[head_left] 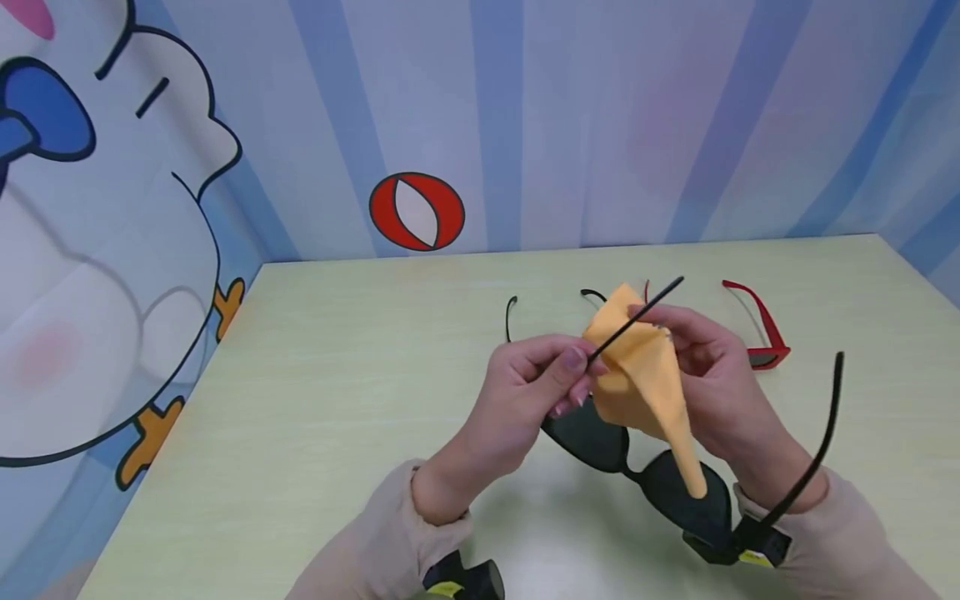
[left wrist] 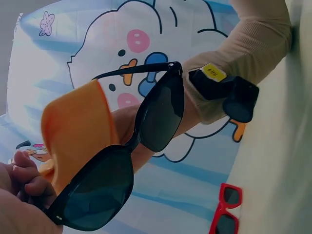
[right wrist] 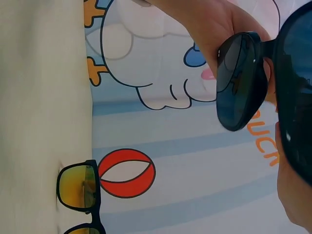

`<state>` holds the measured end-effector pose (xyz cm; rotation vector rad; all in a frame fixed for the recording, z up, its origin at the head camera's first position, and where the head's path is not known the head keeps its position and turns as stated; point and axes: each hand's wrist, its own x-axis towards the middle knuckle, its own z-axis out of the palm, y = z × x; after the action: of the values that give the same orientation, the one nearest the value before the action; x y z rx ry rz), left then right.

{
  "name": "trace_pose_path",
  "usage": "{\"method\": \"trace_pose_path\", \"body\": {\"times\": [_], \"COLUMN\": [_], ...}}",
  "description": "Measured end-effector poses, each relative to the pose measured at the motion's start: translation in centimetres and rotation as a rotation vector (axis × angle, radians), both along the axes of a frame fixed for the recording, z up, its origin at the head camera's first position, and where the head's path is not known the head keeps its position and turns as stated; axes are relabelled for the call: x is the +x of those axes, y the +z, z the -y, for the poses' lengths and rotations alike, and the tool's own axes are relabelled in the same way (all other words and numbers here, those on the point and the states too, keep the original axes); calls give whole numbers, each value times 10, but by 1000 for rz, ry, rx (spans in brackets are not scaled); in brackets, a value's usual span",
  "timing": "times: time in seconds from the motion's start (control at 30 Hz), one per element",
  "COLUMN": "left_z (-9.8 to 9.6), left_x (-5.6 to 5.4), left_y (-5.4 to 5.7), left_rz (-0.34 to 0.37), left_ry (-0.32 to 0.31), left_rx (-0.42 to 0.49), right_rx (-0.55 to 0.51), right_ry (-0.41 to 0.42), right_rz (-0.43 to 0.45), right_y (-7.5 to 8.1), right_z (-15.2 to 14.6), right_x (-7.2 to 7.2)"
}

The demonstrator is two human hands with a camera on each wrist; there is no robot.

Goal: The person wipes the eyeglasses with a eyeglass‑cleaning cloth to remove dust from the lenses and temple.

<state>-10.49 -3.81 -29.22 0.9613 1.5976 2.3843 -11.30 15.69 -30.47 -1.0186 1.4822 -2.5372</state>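
Black sunglasses (head_left: 585, 435) hang in the air over the table, tilted, with their dark lenses facing toward me. My left hand (head_left: 517, 408) pinches one of their temple arms between thumb and fingers. An orange cloth (head_left: 637, 375) is draped about that same temple, and my right hand (head_left: 720, 392) grips it, some of its fingers hidden behind the fabric. The temple's tip sticks out past the cloth; the other temple points up beside my right wrist. In the left wrist view the cloth (left wrist: 75, 129) stands behind the sunglasses frame (left wrist: 100, 195).
Red sunglasses (head_left: 767, 354) lie at the back right of the pale table (head_left: 337, 400). Behind my hands stands another black pair, its temples (head_left: 512, 317) showing; the right wrist view shows its yellow lenses (right wrist: 75, 187). A patterned wall (head_left: 555, 125) borders the table.
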Motion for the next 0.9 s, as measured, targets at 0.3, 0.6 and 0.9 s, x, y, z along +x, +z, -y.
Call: {"method": "trace_pose_path", "body": {"times": [0.3,0.6,0.9], "left_z": [-10,-13,-13], "left_x": [2,2,2], "left_y": [-10,-10,-8], "left_rz": [67,165,199], "left_ry": [-38,-21,-40], "left_rx": [-54,-142,-153], "right_rx": [-43,-91,-301], "right_ry": [77,-19,231], "right_rz": [-3,104,126], "right_y": [-2,-3,0], "right_z": [6,0,-12], "right_x": [6,5,-5]}}
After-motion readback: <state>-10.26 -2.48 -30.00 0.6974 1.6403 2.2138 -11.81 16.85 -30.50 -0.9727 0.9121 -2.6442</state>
